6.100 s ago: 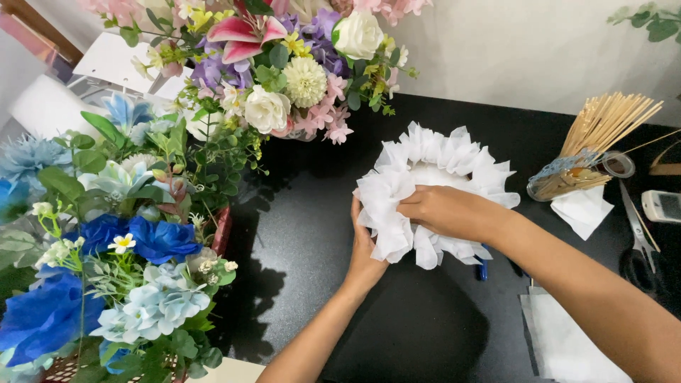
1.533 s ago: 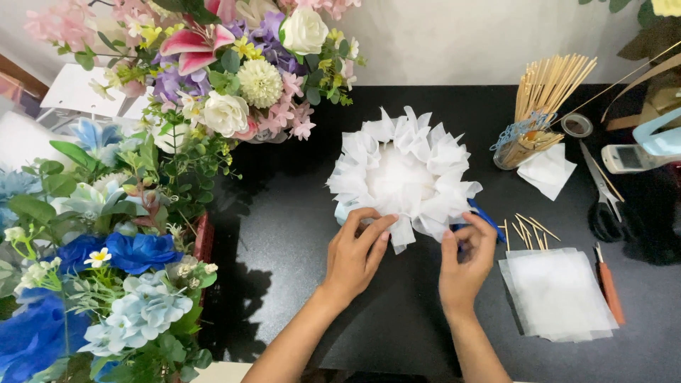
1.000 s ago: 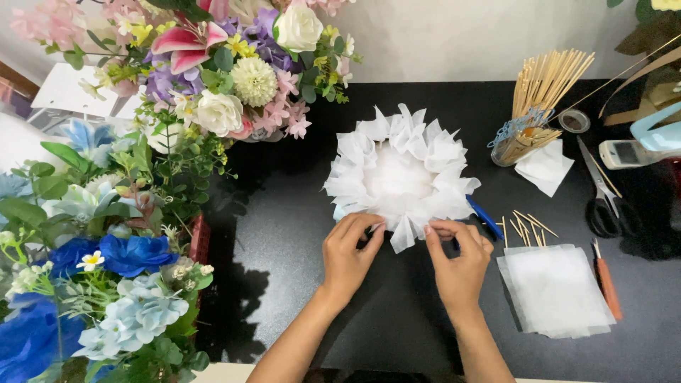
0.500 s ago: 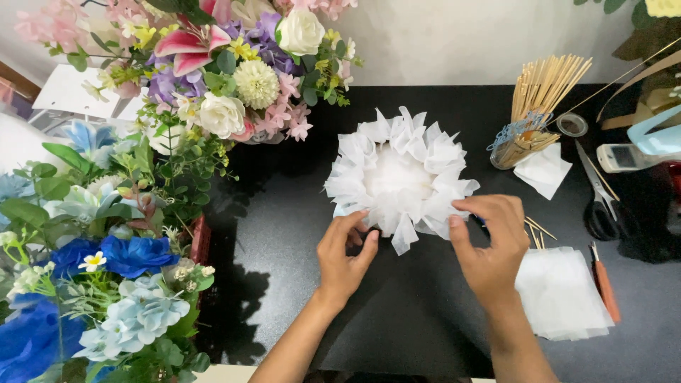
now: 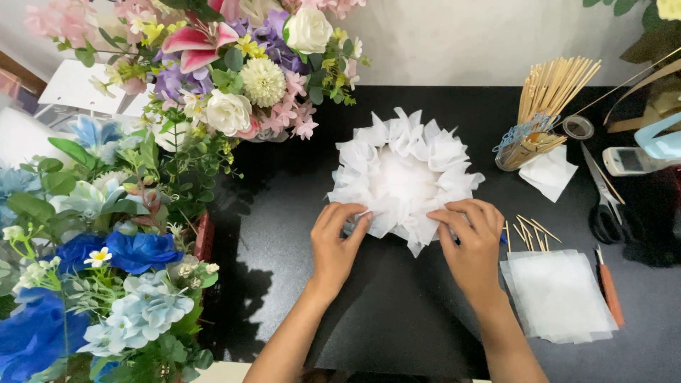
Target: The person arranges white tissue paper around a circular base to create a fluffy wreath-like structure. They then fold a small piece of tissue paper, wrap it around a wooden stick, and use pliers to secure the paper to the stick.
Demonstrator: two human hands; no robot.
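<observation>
Landmark: white paper flower (image 5: 404,177), lying flat mid-worktop (image 5: 298,284), black and matte.
Done: a full ring of ruffled, folded tissue petals circles a flatter centre; it looks nearly complete.
Left: judging by the hands, the near edge is where petals are being set.
Left hand (image 5: 337,241): at the flower's near-left rim, grip pinched closed on a petal edge.
Right hand (image 5: 472,237): at its near-right rim, fingers curled over petals; whether they pinch any, I cannot tell.
Spare sheets (image 5: 557,294): thin, translucent white squares, right of the flower.
Sticks (image 5: 550,96): pale wooden skewers in a jar, beyond the flower's right.
</observation>
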